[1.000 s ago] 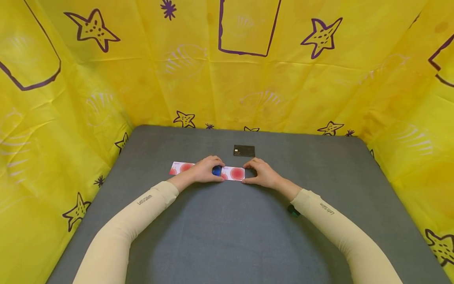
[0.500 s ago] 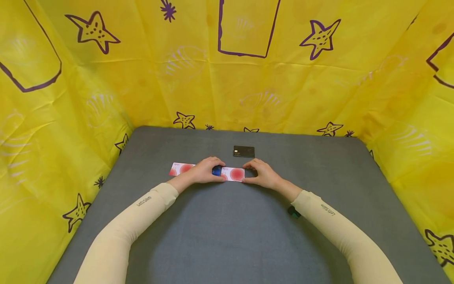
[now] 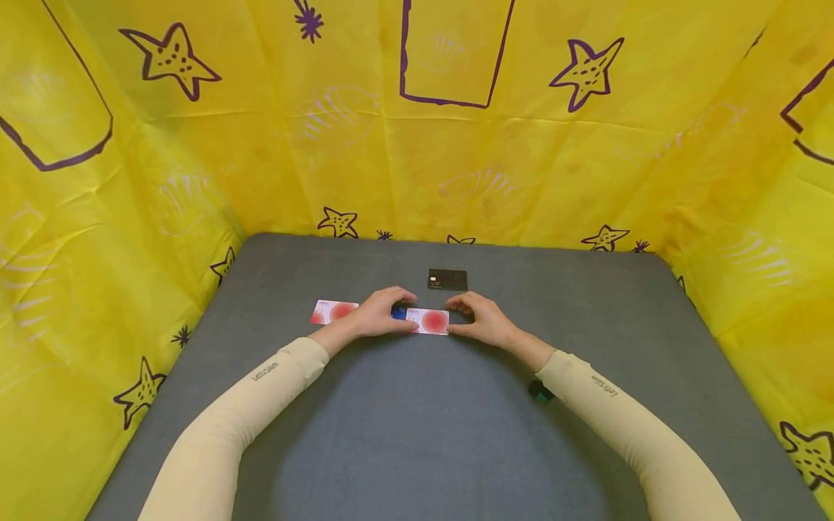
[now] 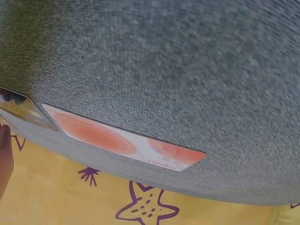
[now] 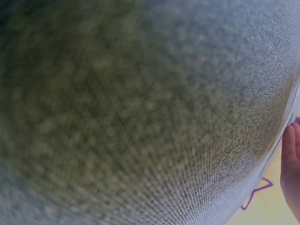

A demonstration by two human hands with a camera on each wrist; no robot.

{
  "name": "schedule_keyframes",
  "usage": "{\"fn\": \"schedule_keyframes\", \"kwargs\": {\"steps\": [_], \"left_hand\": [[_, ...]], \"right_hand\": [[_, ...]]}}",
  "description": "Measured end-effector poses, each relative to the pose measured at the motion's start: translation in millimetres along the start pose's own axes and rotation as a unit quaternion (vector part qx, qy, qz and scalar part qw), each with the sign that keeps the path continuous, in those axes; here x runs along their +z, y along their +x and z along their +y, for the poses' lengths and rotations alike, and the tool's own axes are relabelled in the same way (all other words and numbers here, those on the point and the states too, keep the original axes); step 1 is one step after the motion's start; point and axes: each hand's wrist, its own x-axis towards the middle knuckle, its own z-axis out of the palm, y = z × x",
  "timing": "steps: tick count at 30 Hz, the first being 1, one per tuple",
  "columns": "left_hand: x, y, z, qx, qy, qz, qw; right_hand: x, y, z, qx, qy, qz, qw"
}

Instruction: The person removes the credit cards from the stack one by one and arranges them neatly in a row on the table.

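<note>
One white card (image 3: 428,321) bears a large red circle (image 3: 435,322).

Mostly hidden behind left hand (image 3: 381,312), head view: blue card (image 3: 399,313). Cut off by right wrist view's edge: right hand (image 5: 291,164). Blurred there: grey tabletop (image 5: 140,140). Partly hidden under right sleeve (image 3: 606,401): dark object (image 3: 539,391).

"Which pattern is on the white card (image 3: 431,321)?"
"Red circles, and the other white card (image 3: 334,312) carries also these. The VIP card (image 3: 447,279) is black."
"And the curtain (image 3: 417,174)?"
"Yellow, with purple-outlined starfish (image 3: 589,72)."
</note>
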Motion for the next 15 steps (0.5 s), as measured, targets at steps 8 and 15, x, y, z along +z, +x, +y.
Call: {"fn": "schedule_keyframes", "kwargs": {"steps": [8, 15], "left_hand": [[1.6, 4.7, 3.2, -0.021, -0.045, 0.034, 0.9982], [2.7, 15.7, 8.3, -0.032, -0.087, 0.076, 0.9928]], "right_hand": [[-3, 2.0, 1, 0.037, 0.037, 0.019, 0.9984], [-8, 7.0, 1, 0.053, 0.048, 0.028, 0.997]]}}
